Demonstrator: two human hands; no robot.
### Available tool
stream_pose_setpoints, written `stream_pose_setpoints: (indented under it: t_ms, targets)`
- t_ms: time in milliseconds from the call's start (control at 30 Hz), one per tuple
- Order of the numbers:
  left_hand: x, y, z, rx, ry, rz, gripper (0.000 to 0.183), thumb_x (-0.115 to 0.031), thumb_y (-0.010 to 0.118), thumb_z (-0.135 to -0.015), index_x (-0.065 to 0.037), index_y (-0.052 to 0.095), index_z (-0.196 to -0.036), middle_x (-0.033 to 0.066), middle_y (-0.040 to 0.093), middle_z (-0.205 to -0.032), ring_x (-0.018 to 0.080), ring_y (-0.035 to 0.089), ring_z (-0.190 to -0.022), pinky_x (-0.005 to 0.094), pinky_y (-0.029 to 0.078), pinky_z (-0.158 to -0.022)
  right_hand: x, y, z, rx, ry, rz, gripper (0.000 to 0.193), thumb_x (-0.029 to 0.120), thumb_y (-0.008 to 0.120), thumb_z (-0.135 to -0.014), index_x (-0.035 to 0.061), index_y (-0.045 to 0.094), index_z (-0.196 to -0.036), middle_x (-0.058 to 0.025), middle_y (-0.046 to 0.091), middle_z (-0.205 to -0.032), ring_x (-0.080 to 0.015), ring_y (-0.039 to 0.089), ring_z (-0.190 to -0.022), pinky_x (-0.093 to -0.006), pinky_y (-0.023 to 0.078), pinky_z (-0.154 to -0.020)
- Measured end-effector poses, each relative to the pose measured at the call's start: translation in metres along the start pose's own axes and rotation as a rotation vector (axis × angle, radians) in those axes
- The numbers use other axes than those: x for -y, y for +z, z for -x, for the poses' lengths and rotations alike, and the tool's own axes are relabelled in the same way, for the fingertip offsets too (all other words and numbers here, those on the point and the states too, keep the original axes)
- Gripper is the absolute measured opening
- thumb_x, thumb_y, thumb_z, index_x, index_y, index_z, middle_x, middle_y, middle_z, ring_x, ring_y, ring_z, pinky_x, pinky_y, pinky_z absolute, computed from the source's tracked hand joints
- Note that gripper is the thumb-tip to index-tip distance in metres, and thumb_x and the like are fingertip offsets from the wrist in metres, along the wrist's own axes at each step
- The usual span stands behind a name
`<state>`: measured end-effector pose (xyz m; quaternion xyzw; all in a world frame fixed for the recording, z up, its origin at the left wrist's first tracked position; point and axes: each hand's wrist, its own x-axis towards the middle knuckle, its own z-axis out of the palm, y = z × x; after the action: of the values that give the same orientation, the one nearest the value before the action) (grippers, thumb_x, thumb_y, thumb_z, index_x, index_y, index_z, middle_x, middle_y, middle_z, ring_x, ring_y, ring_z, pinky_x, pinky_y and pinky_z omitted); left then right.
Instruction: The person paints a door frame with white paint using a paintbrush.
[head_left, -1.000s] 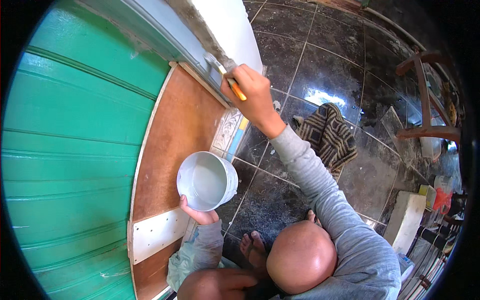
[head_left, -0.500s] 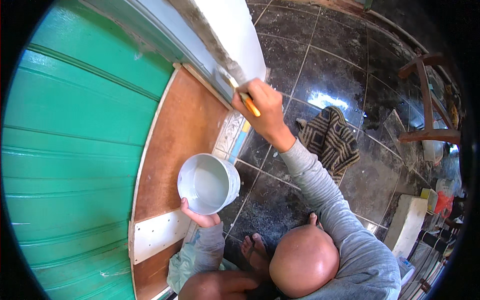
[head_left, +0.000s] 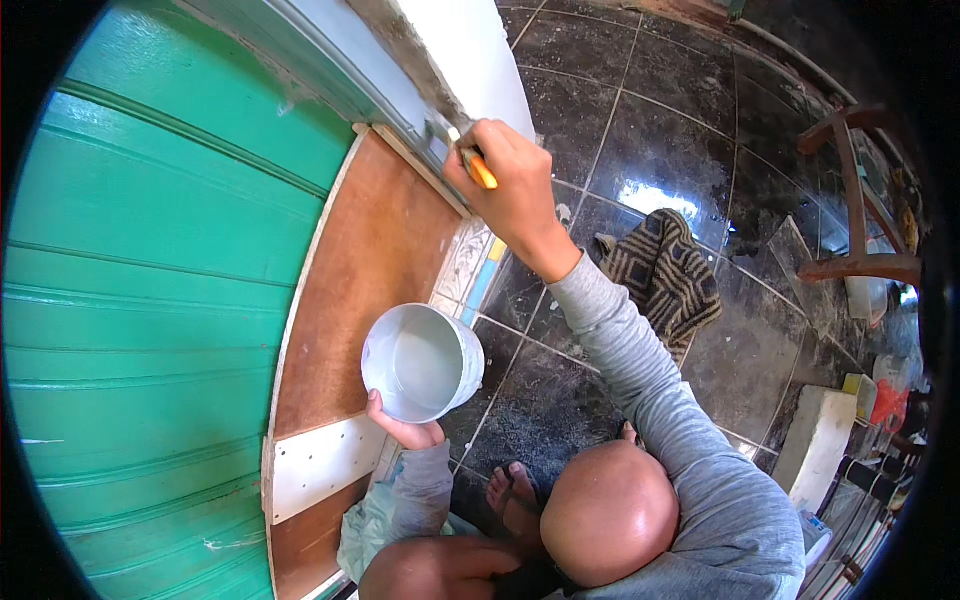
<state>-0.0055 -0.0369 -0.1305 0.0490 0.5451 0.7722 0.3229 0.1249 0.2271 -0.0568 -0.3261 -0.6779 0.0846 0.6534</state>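
Note:
My right hand [head_left: 515, 190] is closed around a paintbrush [head_left: 482, 170] with an orange and pale handle. Its bristle end, partly hidden by my fingers, is at the grey-white painted frame [head_left: 375, 75] beside a rough plaster edge. Lower down, my left hand [head_left: 405, 428] grips the rim and side of a white plastic bucket [head_left: 468, 375]. The bucket tilts so that I see inside it, where whitish liquid covers the bottom.
Left of the bucket are a brown wooden panel [head_left: 360, 270] and a green boarded wall [head_left: 150, 310]. A patterned cloth [head_left: 660, 275] lies on the dark tiles [head_left: 665, 150]. At the right stand a wooden frame [head_left: 855, 200] and a pale block [head_left: 820, 440].
My right hand has moved slightly up and left with the brush, whose handle now shows shorter. The bucket stays in my left hand, nearly in the same place.

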Motion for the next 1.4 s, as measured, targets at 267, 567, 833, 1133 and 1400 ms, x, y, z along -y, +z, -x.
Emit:
stream_pose_setpoints:
  t_ms: [267,567,833,1133,1400]
  targets:
    - [-0.004,-0.003,0.001,-0.013,-0.008,0.004,0.063,-0.05,0.043,-0.088,-0.008,0.046,-0.135,0.0119,0.051,-0.135,0.0293,0.049,-0.122,0.0438,0.038,-0.102,0.025,-0.013,-0.002,-0.073,-0.189,-0.092,0.018,0.0,0.074,-0.069,0.0053,0.06,-0.079,-0.0091,0.06,-0.073,-0.0229,0.062,-0.063,-0.0315,0.049,-0.055]
    - [-0.005,-0.005,0.004,0.011,-0.016,0.029,0.065,-0.05,0.043,-0.088,-0.007,0.046,-0.136,0.0121,0.05,-0.136,0.0297,0.048,-0.123,0.0444,0.037,-0.103,0.021,-0.01,0.014,-0.036,-0.113,-0.095,0.018,0.002,0.073,-0.071,0.0047,0.056,-0.076,-0.0108,0.055,-0.067,-0.0273,0.058,-0.058,-0.0348,0.047,-0.053]
    - [-0.002,0.003,0.0,0.014,-0.009,0.029,0.064,-0.049,0.043,-0.089,-0.007,0.045,-0.137,0.0122,0.05,-0.137,0.0292,0.048,-0.124,0.0435,0.037,-0.103,0.024,-0.006,0.001,-0.036,-0.097,-0.079,0.02,0.003,0.072,-0.071,0.004,0.053,-0.074,-0.0126,0.057,-0.069,-0.0307,0.059,-0.06,-0.0369,0.047,-0.053]
    - [-0.003,0.0,0.003,-0.004,-0.001,0.038,0.062,-0.05,0.043,-0.089,-0.007,0.047,-0.135,0.0118,0.052,-0.134,0.0286,0.048,-0.124,0.0428,0.037,-0.103,0.009,-0.001,0.013,0.289,0.207,0.003,0.021,0.009,0.069,-0.072,0.0032,0.049,-0.076,-0.0164,0.058,-0.07,-0.0378,0.059,-0.064,-0.0453,0.048,-0.057]
    - [-0.005,0.004,0.003,0.007,0.014,0.036,0.063,-0.05,0.043,-0.089,-0.007,0.046,-0.135,0.0118,0.052,-0.133,0.0282,0.049,-0.122,0.0429,0.038,-0.102,0.056,-0.023,-0.063,-0.095,-0.234,-0.144,0.016,0.004,0.075,-0.071,0.0034,0.062,-0.078,-0.0091,0.058,-0.065,-0.0193,0.058,-0.055,-0.0273,0.046,-0.053]
